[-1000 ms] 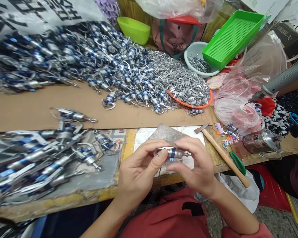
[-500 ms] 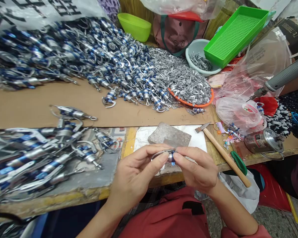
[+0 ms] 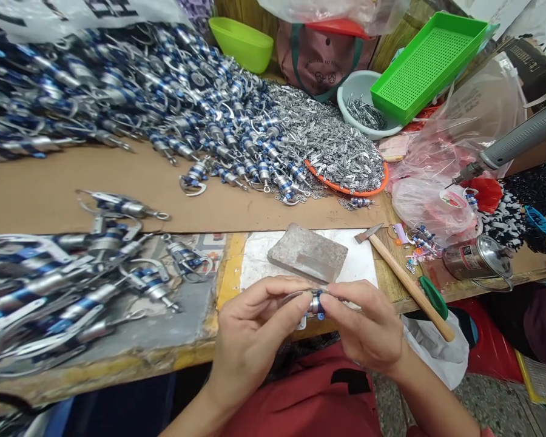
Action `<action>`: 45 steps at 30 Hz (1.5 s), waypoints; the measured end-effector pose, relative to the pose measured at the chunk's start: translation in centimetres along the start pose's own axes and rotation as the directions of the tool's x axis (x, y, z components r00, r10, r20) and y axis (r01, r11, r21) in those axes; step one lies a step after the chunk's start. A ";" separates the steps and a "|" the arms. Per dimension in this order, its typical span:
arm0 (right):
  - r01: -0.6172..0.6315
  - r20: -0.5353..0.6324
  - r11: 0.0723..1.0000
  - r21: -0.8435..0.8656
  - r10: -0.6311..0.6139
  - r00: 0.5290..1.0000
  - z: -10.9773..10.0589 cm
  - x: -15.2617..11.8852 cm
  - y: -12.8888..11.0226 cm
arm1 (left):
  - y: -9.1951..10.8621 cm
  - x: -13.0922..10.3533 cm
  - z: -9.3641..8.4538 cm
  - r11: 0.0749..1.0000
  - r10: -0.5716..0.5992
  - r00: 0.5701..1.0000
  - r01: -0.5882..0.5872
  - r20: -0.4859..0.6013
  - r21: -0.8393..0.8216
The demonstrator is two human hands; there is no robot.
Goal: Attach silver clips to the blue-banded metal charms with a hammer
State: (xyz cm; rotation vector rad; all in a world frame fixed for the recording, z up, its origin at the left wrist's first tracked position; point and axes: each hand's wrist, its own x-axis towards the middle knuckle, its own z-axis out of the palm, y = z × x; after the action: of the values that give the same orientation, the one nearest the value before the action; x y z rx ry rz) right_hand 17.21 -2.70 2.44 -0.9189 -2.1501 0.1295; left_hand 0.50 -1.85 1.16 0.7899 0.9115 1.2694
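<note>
Between my two hands, just in front of the bench edge, is a small blue and silver metal part. My left hand pinches its left side with thumb and forefinger, and my right hand pinches the right side. Fingertips hide much of the part. Right behind the hands, a grey stone block rests on a white sheet. A hammer with a wooden handle lies to the right of the block.
Similar blue and silver parts are heaped at the back left, others at the near left. Small metal pieces fill an orange-rimmed tray. A green basket, a metal pot and a grey power driver are at the right.
Both hands and the part sit slightly lower in the view, showing more of the stone block. The bench and its objects have shifted a little left in the view. The grip looks the same.
</note>
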 end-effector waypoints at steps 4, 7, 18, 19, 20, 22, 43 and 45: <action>-0.063 0.024 0.998 0.018 0.063 0.998 0.0 -0.1 -0.4 | 0.1 -0.1 -0.3 0.999 -0.042 0.999 0.042 0.023 -0.016; -0.114 0.041 0.993 0.030 0.112 0.993 0.0 -0.3 -0.5 | 0.1 -0.1 0.0 0.990 -0.121 0.993 0.120 -0.001 -0.074; -0.285 0.141 0.948 0.143 0.265 0.954 -0.5 1.0 -0.4 | -1.4 0.1 0.2 0.984 -0.166 0.985 0.162 -0.051 -0.074; -0.294 0.170 0.943 0.158 0.267 0.949 -0.7 1.3 -0.4 | -1.3 0.1 0.1 0.983 -0.173 0.983 0.168 -0.060 -0.074; -0.304 0.198 0.937 0.172 0.270 0.942 -1.0 1.7 -0.1 | -1.1 0.2 0.1 0.981 -0.184 0.981 0.179 -0.059 -0.078; -0.313 0.216 0.932 0.182 0.273 0.938 -1.3 2.8 1.1 | -0.9 0.3 0.1 0.976 -0.202 0.978 0.197 -0.046 -0.097; -0.148 0.383 0.795 -0.588 0.435 0.815 4.4 10.0 12.3 | -0.5 1.0 0.7 0.973 -0.212 0.972 0.200 -0.098 -0.119; -0.287 0.280 0.870 -0.400 0.414 0.866 3.2 9.1 11.4 | -0.5 1.0 0.7 0.971 -0.219 0.971 0.207 -0.093 -0.123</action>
State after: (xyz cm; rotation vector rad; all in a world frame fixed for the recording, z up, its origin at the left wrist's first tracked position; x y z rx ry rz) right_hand 17.52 12.18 1.73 -1.6102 -2.3534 0.1079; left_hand 1.39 -0.92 0.93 0.5247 0.9737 1.1698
